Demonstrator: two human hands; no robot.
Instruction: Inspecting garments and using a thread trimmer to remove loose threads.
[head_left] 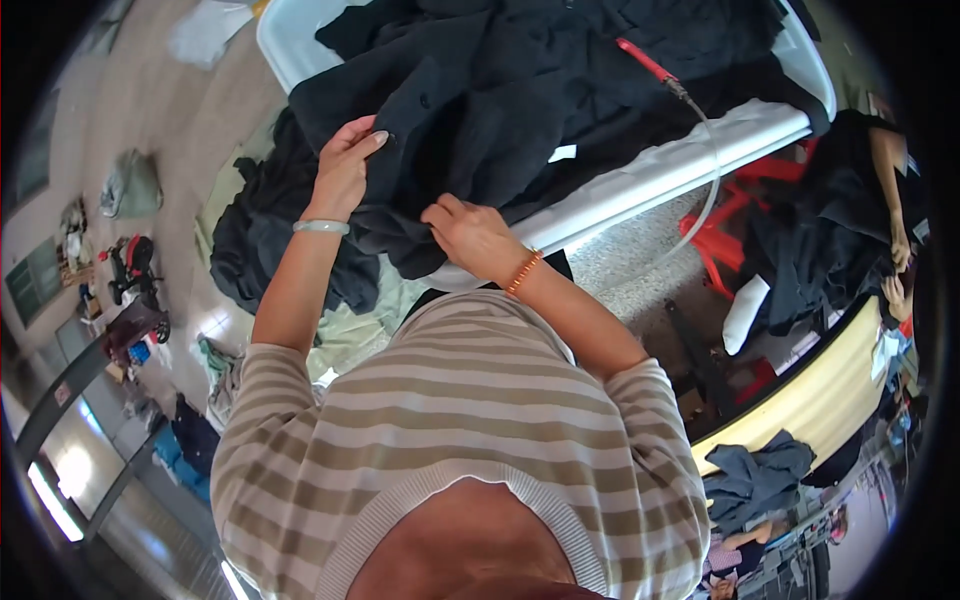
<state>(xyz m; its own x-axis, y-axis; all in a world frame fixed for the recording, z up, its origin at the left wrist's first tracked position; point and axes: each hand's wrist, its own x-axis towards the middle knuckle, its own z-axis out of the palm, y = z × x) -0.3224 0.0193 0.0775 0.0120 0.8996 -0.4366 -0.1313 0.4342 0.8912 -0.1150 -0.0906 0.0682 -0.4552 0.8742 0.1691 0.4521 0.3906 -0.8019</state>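
A black garment (430,150) is spread over more dark clothing in a large white tub (285,45) in front of me. My left hand (343,168) pinches its edge between thumb and fingers, close to what looks like a small dark button. Lower and to the right, my right hand (472,235) is closed on a fold of the same garment near the tub's front side. The right fingertips are partly hidden by the cloth. On top of the dark clothing lies a thin red-handled tool (648,60), joined to a clear hose (712,165).
A dark clothing pile (265,235) sits beside the tub on the left, over pale green cloth (375,325). At the right are a red stand (715,240), more black garments (820,230), a co-worker's hands (897,260) and a yellow-topped table (800,400).
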